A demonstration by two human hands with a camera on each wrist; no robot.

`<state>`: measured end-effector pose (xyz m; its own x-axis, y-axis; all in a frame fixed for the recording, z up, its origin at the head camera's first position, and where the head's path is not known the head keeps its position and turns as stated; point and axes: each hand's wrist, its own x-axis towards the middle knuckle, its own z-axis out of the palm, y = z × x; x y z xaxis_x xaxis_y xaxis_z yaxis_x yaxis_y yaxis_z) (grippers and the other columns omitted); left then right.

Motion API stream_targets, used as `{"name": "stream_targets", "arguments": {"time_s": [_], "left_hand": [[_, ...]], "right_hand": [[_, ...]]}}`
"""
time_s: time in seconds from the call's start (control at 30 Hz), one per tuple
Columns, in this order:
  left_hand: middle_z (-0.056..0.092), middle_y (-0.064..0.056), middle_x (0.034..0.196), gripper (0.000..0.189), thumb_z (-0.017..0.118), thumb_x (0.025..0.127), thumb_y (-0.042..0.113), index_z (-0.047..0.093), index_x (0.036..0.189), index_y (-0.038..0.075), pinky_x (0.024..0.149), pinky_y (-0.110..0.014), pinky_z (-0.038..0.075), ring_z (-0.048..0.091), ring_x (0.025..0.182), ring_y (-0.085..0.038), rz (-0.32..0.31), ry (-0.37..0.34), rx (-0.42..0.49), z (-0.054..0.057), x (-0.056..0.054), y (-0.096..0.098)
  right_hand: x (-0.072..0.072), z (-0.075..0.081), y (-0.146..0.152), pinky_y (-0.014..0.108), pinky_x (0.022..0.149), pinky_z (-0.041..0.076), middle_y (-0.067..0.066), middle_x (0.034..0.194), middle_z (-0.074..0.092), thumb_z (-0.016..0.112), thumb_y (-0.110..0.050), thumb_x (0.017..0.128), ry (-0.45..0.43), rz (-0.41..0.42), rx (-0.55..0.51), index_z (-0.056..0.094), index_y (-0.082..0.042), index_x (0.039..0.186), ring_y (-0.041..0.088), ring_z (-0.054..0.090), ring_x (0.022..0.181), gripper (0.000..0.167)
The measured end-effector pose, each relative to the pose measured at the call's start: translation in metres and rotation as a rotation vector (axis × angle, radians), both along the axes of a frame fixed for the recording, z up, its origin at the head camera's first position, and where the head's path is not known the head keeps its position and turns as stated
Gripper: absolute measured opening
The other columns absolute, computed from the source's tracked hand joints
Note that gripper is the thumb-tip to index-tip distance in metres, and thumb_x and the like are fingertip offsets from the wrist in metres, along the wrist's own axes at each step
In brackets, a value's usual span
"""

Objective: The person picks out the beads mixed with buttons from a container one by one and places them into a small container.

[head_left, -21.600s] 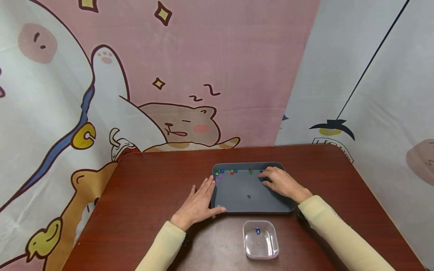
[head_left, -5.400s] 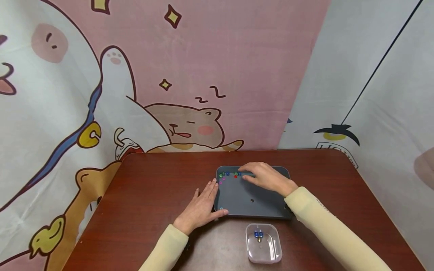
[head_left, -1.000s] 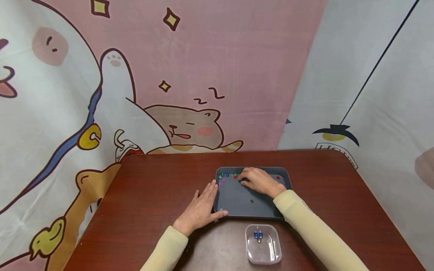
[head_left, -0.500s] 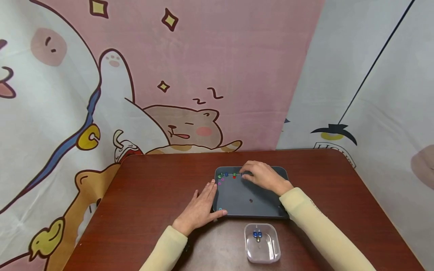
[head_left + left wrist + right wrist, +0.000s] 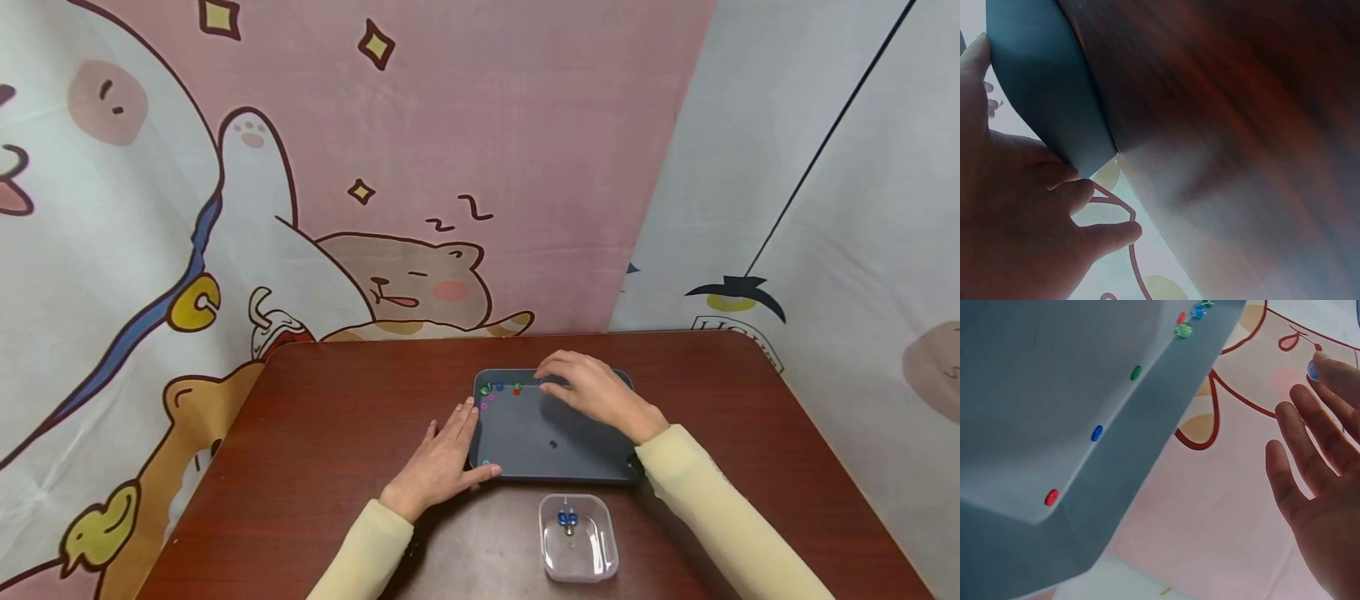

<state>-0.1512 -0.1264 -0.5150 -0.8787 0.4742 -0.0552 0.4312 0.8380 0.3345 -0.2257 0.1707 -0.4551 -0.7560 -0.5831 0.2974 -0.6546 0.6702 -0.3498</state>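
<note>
In the head view, my right hand (image 5: 592,392) is over the far side of the grey tray (image 5: 517,450). Between its thumb and index finger it pinches a small blue glass marble (image 5: 1313,370), seen in the right wrist view; the other fingers are extended. My left hand (image 5: 435,467) rests spread against the tray's left edge, thumb at the front corner. Along the far wall lie green marbles (image 5: 484,390), a blue marble (image 5: 499,387) and another green marble (image 5: 517,386) beside a red disc (image 5: 517,392).
A clear plastic box (image 5: 577,558) in front of the tray holds two blue marbles (image 5: 567,518) and a yellowish one (image 5: 569,530). Pink rings (image 5: 483,406), a dark small piece (image 5: 553,444) and flat green (image 5: 1136,372), blue (image 5: 1097,433) and red discs (image 5: 1052,497) lie in the tray.
My right hand has picked the blue marble from beside the green one at the far wall and lifted it slightly up and right. My left hand has stayed at the tray's edge.
</note>
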Motion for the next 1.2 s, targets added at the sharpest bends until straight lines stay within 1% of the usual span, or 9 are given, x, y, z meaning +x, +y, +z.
{"name": "stream_targets", "arguments": {"time_s": [0.27,0.4,0.6,0.77,0.87,1.0,1.2], "left_hand": [[0.011,-0.009,0.173,0.103,0.056,0.095,0.072,0.025,0.164,0.002,0.119,-0.064,0.025,0.018,0.158,-0.027,0.001,0.006,-0.001,-0.001,0.000,0.000],[0.010,-0.009,0.174,0.103,0.056,0.095,0.072,0.024,0.164,0.002,0.119,-0.064,0.023,0.017,0.158,-0.028,0.003,-0.006,0.005,0.001,0.000,0.000],[0.010,-0.009,0.174,0.103,0.056,0.095,0.072,0.023,0.164,0.003,0.120,-0.064,0.023,0.017,0.158,-0.027,0.001,-0.003,0.004,0.000,0.000,0.000],[0.010,-0.009,0.174,0.103,0.056,0.095,0.072,0.024,0.164,0.003,0.119,-0.064,0.024,0.017,0.158,-0.027,0.002,-0.002,0.004,-0.001,0.000,0.000],[0.010,-0.009,0.174,0.103,0.056,0.095,0.072,0.024,0.164,0.002,0.119,-0.064,0.024,0.017,0.158,-0.028,0.003,-0.005,0.007,-0.001,0.000,0.000],[0.009,-0.008,0.174,0.103,0.055,0.095,0.073,0.024,0.164,0.003,0.120,-0.063,0.023,0.017,0.158,-0.027,0.002,-0.006,-0.001,0.000,0.000,0.000],[0.009,-0.009,0.174,0.104,0.054,0.095,0.074,0.023,0.164,0.003,0.120,-0.063,0.022,0.015,0.158,-0.025,-0.001,-0.004,-0.007,0.000,0.000,0.000]], "right_hand": [[0.013,0.008,0.003,0.043,0.090,0.057,0.001,0.119,0.070,0.078,-0.022,0.095,0.033,0.001,-0.039,0.078,-0.016,0.112,0.020,0.067,0.110,0.019],[0.019,0.011,0.005,0.042,0.090,0.056,0.000,0.119,0.070,0.078,-0.022,0.095,0.043,0.007,-0.046,0.078,-0.016,0.113,0.020,0.067,0.110,0.019],[0.029,0.016,0.007,0.043,0.092,0.056,-0.001,0.119,0.070,0.078,-0.024,0.095,0.043,0.011,-0.041,0.078,-0.016,0.113,0.019,0.067,0.111,0.020],[0.038,0.017,0.009,0.044,0.094,0.055,-0.001,0.120,0.070,0.080,-0.022,0.093,0.052,0.017,-0.053,0.078,-0.016,0.113,0.019,0.067,0.112,0.021],[0.043,0.017,0.011,0.044,0.095,0.055,-0.004,0.120,0.069,0.080,-0.022,0.093,0.064,0.029,-0.066,0.078,-0.017,0.113,0.017,0.066,0.113,0.020],[0.052,0.016,0.015,0.043,0.094,0.055,-0.007,0.120,0.069,0.080,-0.024,0.094,0.091,0.039,-0.076,0.078,-0.020,0.113,0.014,0.066,0.112,0.020],[0.065,0.015,0.019,0.045,0.095,0.054,-0.007,0.121,0.069,0.080,-0.024,0.093,0.125,0.051,-0.083,0.078,-0.021,0.113,0.014,0.065,0.113,0.020]]}}
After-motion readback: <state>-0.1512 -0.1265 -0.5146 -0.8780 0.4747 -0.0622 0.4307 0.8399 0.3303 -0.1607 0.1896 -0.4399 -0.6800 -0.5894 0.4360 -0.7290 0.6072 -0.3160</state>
